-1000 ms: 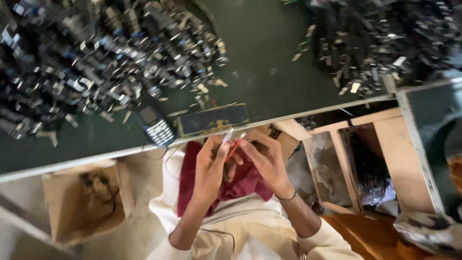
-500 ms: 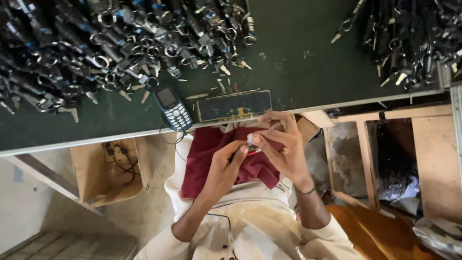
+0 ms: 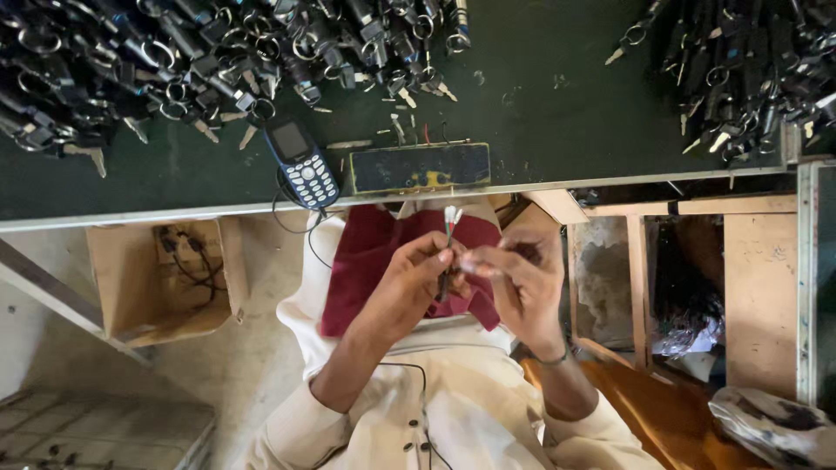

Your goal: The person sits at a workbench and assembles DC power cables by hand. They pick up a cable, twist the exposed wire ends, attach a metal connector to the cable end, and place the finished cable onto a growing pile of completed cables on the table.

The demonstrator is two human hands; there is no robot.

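Between both hands, thin wires with small white connectors.

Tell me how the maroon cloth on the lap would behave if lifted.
The maroon cloth drapes in folds over the lap, so it is probably floppy and light. It looks matte, so likely not slippery. Being soft, it seems unlikely to break or roll.

This is a small assembly workshop. A dark green table is heaped with piles of black metal parts with rings and keys, more lying at its far right. Rough wooden compartments and a cardboard box of wires sit beneath it.
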